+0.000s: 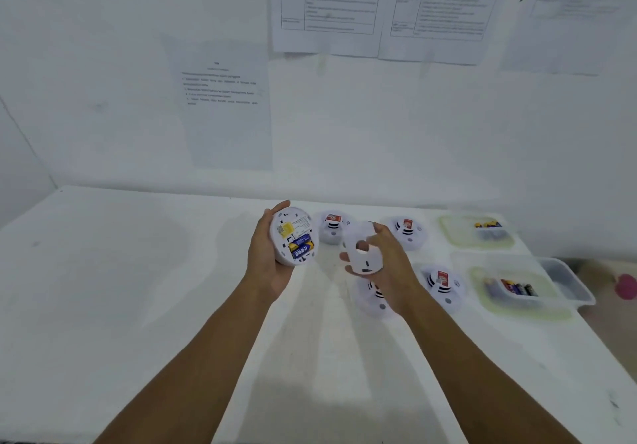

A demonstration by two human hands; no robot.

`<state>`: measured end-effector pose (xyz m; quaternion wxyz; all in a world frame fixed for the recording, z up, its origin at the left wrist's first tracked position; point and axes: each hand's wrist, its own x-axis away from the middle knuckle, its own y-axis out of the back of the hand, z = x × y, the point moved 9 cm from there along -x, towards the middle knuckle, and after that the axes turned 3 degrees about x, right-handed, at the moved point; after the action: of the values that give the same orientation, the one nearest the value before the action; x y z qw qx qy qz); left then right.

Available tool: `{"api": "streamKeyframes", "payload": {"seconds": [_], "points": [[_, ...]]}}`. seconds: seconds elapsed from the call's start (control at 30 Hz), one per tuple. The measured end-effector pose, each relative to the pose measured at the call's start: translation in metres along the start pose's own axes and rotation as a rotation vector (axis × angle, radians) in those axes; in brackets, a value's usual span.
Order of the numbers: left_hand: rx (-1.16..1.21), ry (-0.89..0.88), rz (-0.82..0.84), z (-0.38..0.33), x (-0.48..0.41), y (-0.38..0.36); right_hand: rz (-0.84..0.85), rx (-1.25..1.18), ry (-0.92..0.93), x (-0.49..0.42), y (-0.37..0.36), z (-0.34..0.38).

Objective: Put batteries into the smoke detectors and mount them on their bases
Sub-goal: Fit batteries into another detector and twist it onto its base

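My left hand (267,257) grips a white smoke detector (293,237) above the table, its back turned toward me. Blue and yellow batteries (300,246) sit in its open compartment. My right hand (389,261) holds a white round mounting base (364,249) with a hole in its middle, just right of the detector and apart from it. Several more detectors lie on the white table: one (331,227) behind my hands, one (406,231) to its right, one (443,287) nearer right, and one (374,300) partly hidden under my right wrist.
A shallow tray (475,233) with batteries stands at the back right. Nearer, a clear tub (517,288) holds several batteries beside a grey bin (565,281). The table's right edge (599,340) runs diagonally. Printed sheets hang on the white wall behind.
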<state>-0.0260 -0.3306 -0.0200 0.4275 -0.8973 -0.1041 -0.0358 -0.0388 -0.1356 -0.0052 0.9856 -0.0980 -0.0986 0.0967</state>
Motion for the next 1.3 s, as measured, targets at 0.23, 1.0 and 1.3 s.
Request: {"api": "streamKeyframes", "payload": {"seconds": [0.23, 1.0, 1.3], "points": [[0.005, 0.060, 0.057, 0.046, -0.002, -0.038, -0.072, 0.456, 0.348, 0.006, -0.002, 0.049], [0.018, 0.076, 0.030, 0.052, -0.007, -0.048, -0.194, 1.103, 0.843, 0.010, -0.040, 0.047], [-0.145, -0.044, 0.005, 0.037, 0.003, -0.049, -0.352, 0.855, 0.720, 0.023, -0.046, 0.042]]}}
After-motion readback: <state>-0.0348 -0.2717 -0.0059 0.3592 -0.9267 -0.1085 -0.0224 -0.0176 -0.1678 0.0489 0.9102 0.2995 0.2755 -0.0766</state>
